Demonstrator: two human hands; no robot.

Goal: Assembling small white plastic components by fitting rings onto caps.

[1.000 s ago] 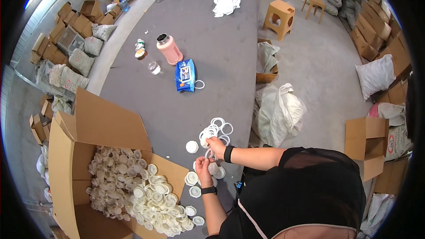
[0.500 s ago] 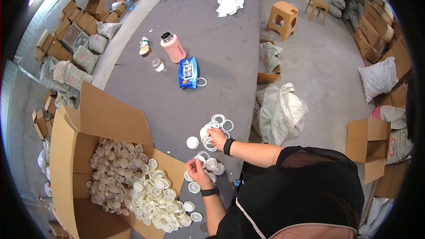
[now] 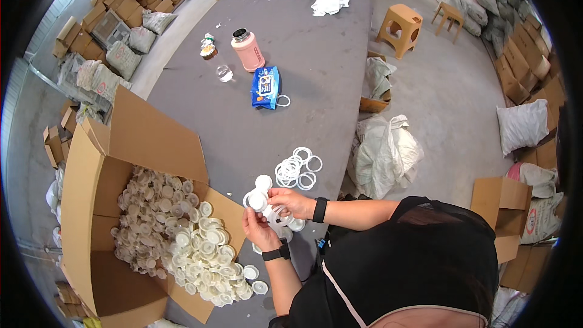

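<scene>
My right hand [image 3: 296,204] is closed, its fingertips pinching a white round cap [image 3: 258,201]. Close against it from the lower left, my closed left hand [image 3: 259,231] grips a white ring [image 3: 246,199], partly hidden behind the cap. Another white disc [image 3: 263,182] shows just beyond the cap. Under my right hand are a translucent ring [image 3: 280,216] and several pale caps [image 3: 296,225], partly covered by my fingers. A loose cluster of white rings [image 3: 288,173] lies on the grey table beyond my right hand.
At left, a cardboard box [image 3: 109,218] on its side spills many translucent caps [image 3: 209,261] onto its flap. Farther along the table [image 3: 200,109] stand a pink bottle [image 3: 248,51], a blue packet [image 3: 265,88] and a white cloth [image 3: 331,1]. A white sack [image 3: 388,155] sits beside the right edge.
My right hand has drawn back from the ring cluster toward my left hand, bringing the white cap. My left hand has shifted slightly left, and both now meet. The view has tilted slightly.
</scene>
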